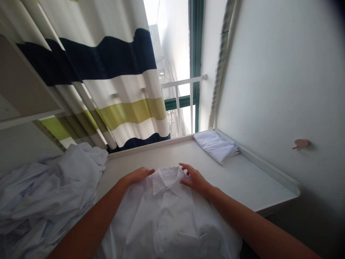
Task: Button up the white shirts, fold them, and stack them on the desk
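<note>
A white collared shirt (167, 219) lies front up on a white table (242, 176), collar pointing away from me, a chest pocket at its lower right. My left hand (138, 175) rests flat on the shirt's left shoulder beside the collar. My right hand (194, 178) lies on the right shoulder, fingers spread and touching the collar edge. Neither hand grips anything.
A heap of crumpled white shirts (45, 194) fills the left side. A folded white shirt (217, 145) sits at the table's far right corner. A striped curtain (113, 82), window bars (184, 104) and a white wall (283, 90) with a small hook (301, 143) lie beyond.
</note>
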A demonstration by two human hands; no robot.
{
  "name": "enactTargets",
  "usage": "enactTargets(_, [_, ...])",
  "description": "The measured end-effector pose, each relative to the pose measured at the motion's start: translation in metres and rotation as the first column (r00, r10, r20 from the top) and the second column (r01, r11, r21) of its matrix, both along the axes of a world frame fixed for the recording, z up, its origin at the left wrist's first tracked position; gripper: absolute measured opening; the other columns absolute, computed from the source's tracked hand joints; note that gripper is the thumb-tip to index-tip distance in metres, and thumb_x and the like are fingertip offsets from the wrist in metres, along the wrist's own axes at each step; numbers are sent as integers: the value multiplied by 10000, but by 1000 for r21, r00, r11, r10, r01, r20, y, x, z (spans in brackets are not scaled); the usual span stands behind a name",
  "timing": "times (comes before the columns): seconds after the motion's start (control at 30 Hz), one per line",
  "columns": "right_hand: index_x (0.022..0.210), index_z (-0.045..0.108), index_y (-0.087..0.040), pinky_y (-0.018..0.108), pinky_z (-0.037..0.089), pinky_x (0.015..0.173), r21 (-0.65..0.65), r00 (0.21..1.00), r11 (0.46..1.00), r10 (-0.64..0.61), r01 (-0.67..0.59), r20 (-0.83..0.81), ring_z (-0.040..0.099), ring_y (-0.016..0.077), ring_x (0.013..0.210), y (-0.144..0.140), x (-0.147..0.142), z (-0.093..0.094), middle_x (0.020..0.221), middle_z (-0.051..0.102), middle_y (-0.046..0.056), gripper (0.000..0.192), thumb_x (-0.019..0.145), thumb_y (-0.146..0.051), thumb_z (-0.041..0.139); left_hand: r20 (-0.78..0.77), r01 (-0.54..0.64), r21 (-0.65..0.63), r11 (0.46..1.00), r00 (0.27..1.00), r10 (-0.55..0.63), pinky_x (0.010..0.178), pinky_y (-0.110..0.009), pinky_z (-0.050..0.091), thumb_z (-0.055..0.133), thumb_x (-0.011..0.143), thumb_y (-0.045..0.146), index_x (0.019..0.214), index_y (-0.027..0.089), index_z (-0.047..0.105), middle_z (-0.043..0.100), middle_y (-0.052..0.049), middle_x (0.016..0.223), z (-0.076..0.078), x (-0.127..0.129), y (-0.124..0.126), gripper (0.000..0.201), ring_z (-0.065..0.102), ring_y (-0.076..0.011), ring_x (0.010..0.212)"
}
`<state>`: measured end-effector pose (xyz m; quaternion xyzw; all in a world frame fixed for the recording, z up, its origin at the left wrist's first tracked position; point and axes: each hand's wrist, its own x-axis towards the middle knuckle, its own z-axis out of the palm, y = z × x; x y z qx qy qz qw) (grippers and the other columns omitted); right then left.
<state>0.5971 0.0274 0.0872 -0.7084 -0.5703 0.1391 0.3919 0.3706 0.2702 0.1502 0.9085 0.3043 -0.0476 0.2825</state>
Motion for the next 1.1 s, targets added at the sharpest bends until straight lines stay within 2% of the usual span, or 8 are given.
enactTargets(0.1, [1477, 384, -340, 331, 477, 922, 32, 998, 999, 39, -37, -56, 616, 165, 925, 0, 2, 6, 1316, 594, 23, 761, 780, -299, 689, -17, 30, -62, 998, 999, -31, 633, -306, 410, 437, 816, 775, 734, 198, 677, 690, -55, 774, 4, -2, -6, 631, 608, -232, 697])
enactTargets(0.23, [1423, 449, -255, 400, 455, 916, -239, 994, 965, -94, 106, 58, 651, 254, 1014, -5, 4, 21, 1162, 683, 81, 699, 809, -503, 675, 75, 23, -14, 1000, 997, -22, 668, -295, 395, 615, 746, 674, 792, 203, 620, 657, -26, 834, 3, -2, -16, 473, 583, -227, 784])
enactTargets(0.33, [1201, 610, -225, 419, 435, 875, -394, 971, 901, -100, 181, 217, 662, 316, 1022, -17, 9, 29, 1081, 722, 117, 493, 844, -565, 617, 161, -4, 29, 1000, 987, -1, 725, -299, 405, 573, 803, 624, 845, 206, 580, 643, -20, 882, 6, -10, -23, 420, 579, -223, 838])
enactTargets(0.43, [944, 673, -223, 348, 423, 771, -429, 960, 887, -56, 173, 273, 676, 294, 951, -34, 18, 31, 1029, 737, 106, 238, 873, -438, 596, 195, -29, 43, 999, 981, 20, 730, -296, 403, 548, 841, 601, 885, 216, 569, 652, -18, 924, 11, -25, -28, 388, 583, -219, 850])
enactTargets(0.53, [828, 658, -219, 307, 398, 716, -397, 969, 905, -62, 157, 241, 672, 251, 881, -48, 27, 33, 945, 743, 84, 235, 923, -382, 517, 101, 0, 51, 999, 995, -6, 683, -295, 377, 512, 867, 610, 863, 220, 595, 658, -26, 897, 18, -41, -26, 400, 577, -217, 800])
enactTargets(0.7, [802, 633, -217, 297, 409, 737, -234, 996, 970, -56, 69, 63, 651, 220, 831, -53, 43, 47, 865, 730, 55, 274, 944, -387, 472, -41, 120, 65, 991, 992, -118, 624, -293, 324, 581, 815, 608, 726, 207, 598, 625, -24, 786, 32, -60, -13, 411, 539, -207, 714])
enactTargets(0.9, [799, 633, -216, 295, 433, 733, -77, 995, 995, -60, 66, 81, 639, 217, 798, -32, 70, 81, 801, 704, 29, 312, 943, -433, 461, 236, -51, 194, 980, 972, 4, 679, -283, 362, 474, 904, 602, 782, 205, 559, 593, 15, 764, 60, -67, -1, 424, 545, -190, 738])
enactTargets(1.1, [912, 669, -215, 289, 446, 763, -10, 930, 997, -73, 82, 361, 641, 213, 819, 17, 101, 128, 878, 719, 51, 322, 984, -423, 434, 418, -220, 342, 914, 906, 62, 709, -282, 383, 434, 929, 608, 819, 210, 541, 596, 22, 757, 87, -60, 15, 427, 574, -196, 755])
